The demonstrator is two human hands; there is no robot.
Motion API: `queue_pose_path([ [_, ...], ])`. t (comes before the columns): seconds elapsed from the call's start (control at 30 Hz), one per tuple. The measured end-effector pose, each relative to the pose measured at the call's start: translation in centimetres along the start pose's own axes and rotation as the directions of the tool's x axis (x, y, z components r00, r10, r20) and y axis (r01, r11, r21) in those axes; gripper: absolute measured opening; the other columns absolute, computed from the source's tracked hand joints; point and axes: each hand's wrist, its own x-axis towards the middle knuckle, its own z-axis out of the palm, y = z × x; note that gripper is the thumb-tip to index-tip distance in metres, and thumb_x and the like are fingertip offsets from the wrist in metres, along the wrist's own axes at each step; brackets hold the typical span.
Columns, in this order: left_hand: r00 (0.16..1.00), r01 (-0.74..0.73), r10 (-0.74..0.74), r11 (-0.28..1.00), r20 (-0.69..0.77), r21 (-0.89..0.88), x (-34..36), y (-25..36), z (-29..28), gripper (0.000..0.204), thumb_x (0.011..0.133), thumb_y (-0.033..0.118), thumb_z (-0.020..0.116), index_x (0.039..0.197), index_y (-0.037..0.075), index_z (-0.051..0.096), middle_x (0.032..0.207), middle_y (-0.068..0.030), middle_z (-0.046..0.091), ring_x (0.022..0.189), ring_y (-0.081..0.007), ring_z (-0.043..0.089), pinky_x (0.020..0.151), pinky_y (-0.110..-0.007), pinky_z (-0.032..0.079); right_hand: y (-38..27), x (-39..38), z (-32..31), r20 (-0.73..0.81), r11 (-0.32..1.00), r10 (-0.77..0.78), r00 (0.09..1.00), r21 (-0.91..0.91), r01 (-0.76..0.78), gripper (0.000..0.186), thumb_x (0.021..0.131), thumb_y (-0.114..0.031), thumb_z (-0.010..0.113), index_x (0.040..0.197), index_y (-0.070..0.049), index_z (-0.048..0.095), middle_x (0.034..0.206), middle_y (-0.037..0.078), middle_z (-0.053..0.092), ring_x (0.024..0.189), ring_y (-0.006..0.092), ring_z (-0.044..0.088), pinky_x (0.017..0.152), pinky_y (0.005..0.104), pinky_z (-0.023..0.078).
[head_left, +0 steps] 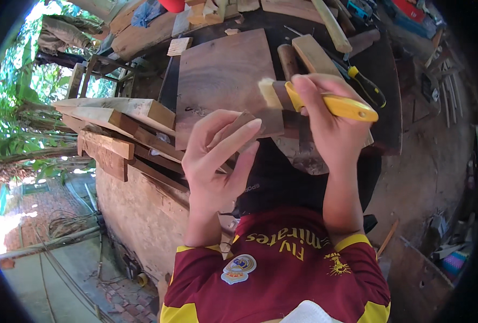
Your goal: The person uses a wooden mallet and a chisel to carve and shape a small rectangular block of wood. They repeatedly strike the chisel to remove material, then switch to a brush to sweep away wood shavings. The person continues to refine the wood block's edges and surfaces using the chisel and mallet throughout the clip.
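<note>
My right hand point(333, 116) grips a paintbrush point(352, 107) by its yellow handle. The brush's pale bristles point left, above the right part of a flat brown wooden board point(223, 67). In my left hand point(209, 161), a small flat brown piece point(236, 127) is pinched between the fingers near the board's front edge. It looks like wood or folded sandpaper; the fingers hide much of it, so I cannot tell which. Whether the bristles touch the board is not clear.
Several planks point(136, 110) stick out to the left of the board. Right of it lie a wooden block point(315, 54), a yellow-and-black screwdriver point(367, 86) and a wooden-handled tool point(331, 26). Wood offcuts point(212, 11) and a blue plastic bag point(147, 13) are at the back.
</note>
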Motion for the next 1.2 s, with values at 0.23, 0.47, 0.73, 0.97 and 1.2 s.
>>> queue_pose_path([
  [0.23, 0.942, 0.299, -0.315, 0.944, -0.113, -0.141, -0.7, 0.7, 0.5, 0.059, 0.077, -0.006, 0.072, 0.132, 0.002, 0.052, 0.114, -0.0119, 0.066, 0.103, -0.0167, 0.063, 0.083, -0.029, 0.052, -2.3, -2.3, -2.7, -0.003, 0.892, 0.057, 0.998, 0.450, -0.050, 0.009, 0.091, 0.003, 0.059, 0.095, 0.008, 0.065, 0.093, 0.018, 0.068, 0.067, 0.0185, 0.066, 0.061, 0.0265, 0.055],
  [0.47, 0.964, 0.254, -0.253, 0.967, -0.087, 0.002, -1.7, -0.4, -0.6, 0.050, 0.080, -0.007, 0.069, 0.127, 0.000, 0.055, 0.111, -0.0106, 0.066, 0.103, -0.0175, 0.062, 0.084, -0.029, 0.052, 0.6, -4.0, -2.3, 0.275, 0.949, 0.221, 0.935, 0.158, -0.271, 0.011, 0.093, -0.001, 0.059, 0.092, 0.008, 0.066, 0.092, 0.015, 0.069, 0.068, 0.0147, 0.066, 0.061, 0.0245, 0.053],
  [0.73, 0.952, 0.275, -0.271, 0.961, -0.146, 0.013, -2.9, -1.3, -1.7, 0.044, 0.080, -0.008, 0.070, 0.122, -0.001, 0.057, 0.114, -0.0104, 0.064, 0.105, -0.0181, 0.061, 0.087, -0.029, 0.049, -2.7, -3.9, -2.4, 0.191, 0.902, 0.046, 0.981, 0.415, -0.123, 0.009, 0.090, -0.003, 0.063, 0.089, 0.006, 0.065, 0.090, 0.016, 0.069, 0.068, 0.0192, 0.068, 0.064, 0.0276, 0.055],
  [0.97, 0.919, 0.287, -0.305, 0.952, -0.251, -0.106, -3.3, -1.1, -0.3, 0.042, 0.082, -0.009, 0.065, 0.123, -0.004, 0.055, 0.116, -0.0124, 0.062, 0.110, -0.0212, 0.059, 0.094, -0.031, 0.046, 0.5, -4.2, -1.5, 0.211, 0.995, 0.058, 0.976, 0.071, -0.075, 0.004, 0.086, 0.001, 0.068, 0.086, 0.003, 0.065, 0.083, 0.011, 0.070, 0.066, 0.0169, 0.067, 0.060, 0.0262, 0.052],
  [1.2, 0.925, 0.263, -0.288, 0.956, -0.248, -0.128, -3.8, -0.7, 0.2, 0.044, 0.077, -0.013, 0.059, 0.120, -0.004, 0.056, 0.118, -0.0188, 0.061, 0.112, -0.0273, 0.060, 0.094, -0.034, 0.049, -1.4, -5.2, -2.3, 0.202, 0.979, -0.093, 0.975, 0.196, 0.053, 0.016, 0.077, 0.002, 0.075, 0.073, -0.001, 0.059, 0.085, 0.017, 0.070, 0.069, 0.0200, 0.069, 0.064, 0.0276, 0.055],
])
